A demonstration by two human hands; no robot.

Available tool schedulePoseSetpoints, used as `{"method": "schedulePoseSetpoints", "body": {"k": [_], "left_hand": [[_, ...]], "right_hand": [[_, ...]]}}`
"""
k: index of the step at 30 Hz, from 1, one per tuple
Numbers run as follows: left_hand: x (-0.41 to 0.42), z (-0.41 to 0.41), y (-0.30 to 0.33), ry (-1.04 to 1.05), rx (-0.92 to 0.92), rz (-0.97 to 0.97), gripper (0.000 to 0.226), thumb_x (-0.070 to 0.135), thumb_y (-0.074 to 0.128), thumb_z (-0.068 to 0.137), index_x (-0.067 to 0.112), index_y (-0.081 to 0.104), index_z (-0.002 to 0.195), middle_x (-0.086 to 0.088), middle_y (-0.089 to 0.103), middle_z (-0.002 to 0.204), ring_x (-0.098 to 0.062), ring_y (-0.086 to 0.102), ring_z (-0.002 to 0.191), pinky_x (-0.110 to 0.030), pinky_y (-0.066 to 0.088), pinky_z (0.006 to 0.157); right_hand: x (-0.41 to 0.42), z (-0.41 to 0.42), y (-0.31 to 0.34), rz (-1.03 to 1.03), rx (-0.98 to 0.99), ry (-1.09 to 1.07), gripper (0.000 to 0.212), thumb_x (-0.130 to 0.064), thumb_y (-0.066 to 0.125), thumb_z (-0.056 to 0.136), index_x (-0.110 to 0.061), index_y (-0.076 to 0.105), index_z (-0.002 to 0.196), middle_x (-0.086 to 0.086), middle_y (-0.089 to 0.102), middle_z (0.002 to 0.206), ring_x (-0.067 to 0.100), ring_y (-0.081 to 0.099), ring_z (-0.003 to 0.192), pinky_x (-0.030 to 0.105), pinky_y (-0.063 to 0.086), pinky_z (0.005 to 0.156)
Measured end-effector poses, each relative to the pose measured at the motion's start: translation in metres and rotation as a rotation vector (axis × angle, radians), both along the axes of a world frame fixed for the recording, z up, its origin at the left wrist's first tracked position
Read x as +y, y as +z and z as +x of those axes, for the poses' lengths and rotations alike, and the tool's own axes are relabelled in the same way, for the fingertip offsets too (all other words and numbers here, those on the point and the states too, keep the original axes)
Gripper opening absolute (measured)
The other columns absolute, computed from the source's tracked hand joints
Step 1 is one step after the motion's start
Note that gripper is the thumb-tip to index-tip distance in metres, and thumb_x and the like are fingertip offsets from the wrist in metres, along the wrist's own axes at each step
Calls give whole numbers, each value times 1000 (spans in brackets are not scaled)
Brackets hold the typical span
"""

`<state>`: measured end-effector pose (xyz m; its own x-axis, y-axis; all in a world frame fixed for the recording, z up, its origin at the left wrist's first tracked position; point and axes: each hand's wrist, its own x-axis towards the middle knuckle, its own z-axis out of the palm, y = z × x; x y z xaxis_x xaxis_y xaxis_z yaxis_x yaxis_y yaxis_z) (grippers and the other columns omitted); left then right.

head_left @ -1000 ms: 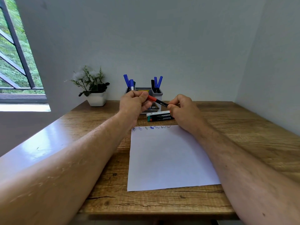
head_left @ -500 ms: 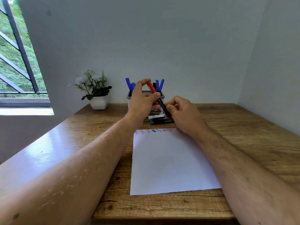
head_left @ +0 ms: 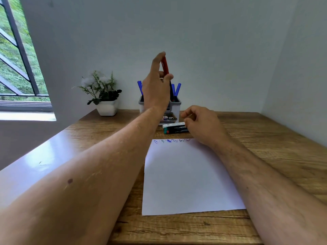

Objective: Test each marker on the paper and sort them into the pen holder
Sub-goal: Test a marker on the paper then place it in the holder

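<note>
My left hand (head_left: pixel 156 85) is raised above the grey pen holder (head_left: pixel 176 107) and grips a red-capped marker (head_left: pixel 165 65) upright, cap end up, its black lower end pointing down into the holder's right side. Several blue markers (head_left: pixel 177 89) stand in the holder. My right hand (head_left: pixel 203 124) rests on the desk, fingers loosely curled and holding nothing, next to a small pile of markers (head_left: pixel 174 128) lying in front of the holder. The white paper (head_left: pixel 187 177) lies nearer me, with blue scribbles (head_left: pixel 170 140) along its far edge.
A small white pot with a plant (head_left: pixel 104 96) stands left of the holder against the wall. The wooden desk (head_left: pixel 274 147) meets walls at the back and right. A barred window (head_left: pixel 16 55) is at the far left.
The right hand let go of the red-capped marker and dropped to the desk. The left hand lifted the marker from in front of the holder to upright above it.
</note>
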<state>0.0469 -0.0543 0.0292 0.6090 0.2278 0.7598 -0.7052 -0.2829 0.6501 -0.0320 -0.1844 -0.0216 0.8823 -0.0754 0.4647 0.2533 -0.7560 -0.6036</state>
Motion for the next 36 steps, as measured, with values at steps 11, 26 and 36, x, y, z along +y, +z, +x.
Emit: {"method": "schedulePoseSetpoints", "body": {"k": [11,26,36], "left_hand": [[-15,22,-23,194,108,506,62,20,58,100,29,31,155,0,71,108,-1,60,81,5,37,59],[-22,26,-28,323,284,547,24,35,61,95,19,68,111,-6,64,117,-24,56,111,-38,48,94],[-7,-15,-3,105,269,470,5,23,68,90,25,72,94,11,69,90,-5,63,84,-18,45,71]], "right_hand": [[1,6,1,-19,-5,-22,21,-11,57,91,-24,71,100,-3,69,96,9,63,83,15,42,59],[-2,3,1,-52,47,-40,21,-10,60,84,-29,68,83,-11,64,80,4,58,71,19,39,53],[-9,2,-1,-345,151,-51,46,-6,57,81,-30,74,116,1,73,104,22,64,98,33,55,84]]}}
